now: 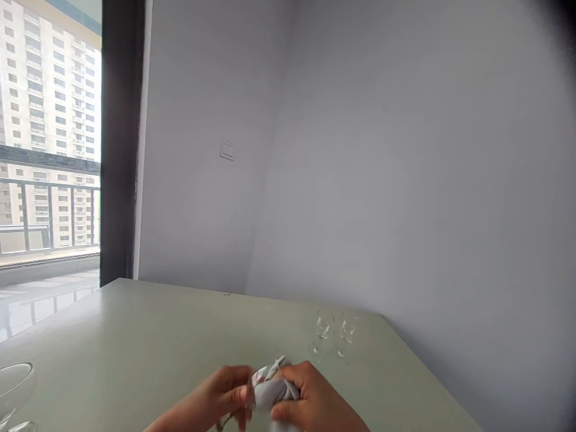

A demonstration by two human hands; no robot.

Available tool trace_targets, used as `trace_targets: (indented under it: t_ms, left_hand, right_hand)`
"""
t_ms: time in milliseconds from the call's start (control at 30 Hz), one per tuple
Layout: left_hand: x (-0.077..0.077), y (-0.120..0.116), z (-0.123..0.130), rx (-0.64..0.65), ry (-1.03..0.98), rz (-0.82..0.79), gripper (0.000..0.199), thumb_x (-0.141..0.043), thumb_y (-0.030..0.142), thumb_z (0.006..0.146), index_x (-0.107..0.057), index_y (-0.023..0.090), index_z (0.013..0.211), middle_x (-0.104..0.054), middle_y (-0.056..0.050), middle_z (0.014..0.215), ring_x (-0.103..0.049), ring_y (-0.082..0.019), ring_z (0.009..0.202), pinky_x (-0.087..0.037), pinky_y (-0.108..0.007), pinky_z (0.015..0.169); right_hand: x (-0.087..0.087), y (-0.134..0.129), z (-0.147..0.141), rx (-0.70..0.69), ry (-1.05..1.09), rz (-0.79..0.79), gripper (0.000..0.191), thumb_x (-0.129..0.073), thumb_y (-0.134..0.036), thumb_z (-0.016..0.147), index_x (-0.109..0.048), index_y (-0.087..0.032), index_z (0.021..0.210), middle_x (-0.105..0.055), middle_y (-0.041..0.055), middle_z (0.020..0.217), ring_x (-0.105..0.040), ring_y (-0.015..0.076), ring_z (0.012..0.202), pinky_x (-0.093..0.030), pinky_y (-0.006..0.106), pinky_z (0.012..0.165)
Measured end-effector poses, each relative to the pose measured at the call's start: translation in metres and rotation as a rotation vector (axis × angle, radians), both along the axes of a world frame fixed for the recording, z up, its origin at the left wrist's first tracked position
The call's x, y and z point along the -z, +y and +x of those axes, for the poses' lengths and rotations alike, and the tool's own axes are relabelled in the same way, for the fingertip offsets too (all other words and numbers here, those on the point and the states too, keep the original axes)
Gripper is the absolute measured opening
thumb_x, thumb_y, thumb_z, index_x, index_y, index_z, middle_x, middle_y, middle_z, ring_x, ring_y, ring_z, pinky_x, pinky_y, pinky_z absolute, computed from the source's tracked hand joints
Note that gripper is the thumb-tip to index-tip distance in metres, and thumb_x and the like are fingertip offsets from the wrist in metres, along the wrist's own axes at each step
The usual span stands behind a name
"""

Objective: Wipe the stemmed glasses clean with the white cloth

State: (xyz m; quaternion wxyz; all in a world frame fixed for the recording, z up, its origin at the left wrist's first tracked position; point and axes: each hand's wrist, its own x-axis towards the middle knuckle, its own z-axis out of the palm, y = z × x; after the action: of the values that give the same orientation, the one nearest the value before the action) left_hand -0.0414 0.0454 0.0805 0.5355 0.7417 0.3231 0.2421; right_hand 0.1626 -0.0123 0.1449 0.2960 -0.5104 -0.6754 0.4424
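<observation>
At the front of the table, low in the view, my left hand (pixel 227 393) is closed around a small clear glass (pixel 258 389), held tilted with its mouth to the right. Part of its foot shows below my left fingers. A light grey cloth (pixel 283 391) is bunched in and around the glass's mouth. My right hand (pixel 310 396) grips this cloth between thumb and fingers, pressing it against the glass. My fingers and the cloth hide much of the glass.
Two clear stemmed glasses, a left one (pixel 323 327) and a right one (pixel 346 331), stand upright near the table's back right. Larger clear glassware (pixel 15 381) is cut off at the left edge. The pale green table (pixel 180 324) meets a grey wall (pixel 382 180).
</observation>
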Motion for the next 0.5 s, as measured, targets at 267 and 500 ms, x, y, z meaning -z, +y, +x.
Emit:
trace_targets:
  t_ms: [267, 500]
  left_hand:
    - [0.009, -0.005, 0.008, -0.423, 0.392, 0.514, 0.036, -0.057, 0.039, 0.075, -0.053, 0.024, 0.108, -0.054, 0.004, 0.063, -0.047, -0.015, 0.059, -0.034, -0.029, 0.062]
    - [0.0, -0.02, -0.006, 0.226, -0.241, -0.328, 0.056, -0.059, 0.071, 0.057, -0.056, 0.016, 0.068, -0.037, 0.004, 0.057, -0.03, -0.008, 0.052, -0.02, -0.024, 0.049]
  right_hand:
    - [0.024, 0.024, -0.015, 0.037, 0.303, -0.031, 0.012, -0.059, -0.02, 0.065, -0.063, -0.017, 0.076, -0.048, -0.0046, 0.061, -0.042, 0.0107, 0.059, -0.032, 0.022, 0.055]
    - [-0.014, -0.017, 0.002, -0.097, -0.139, -0.006, 0.015, -0.066, -0.023, 0.067, -0.073, -0.031, 0.077, -0.07, -0.0031, 0.077, -0.061, 0.0182, 0.069, -0.039, 0.024, 0.056]
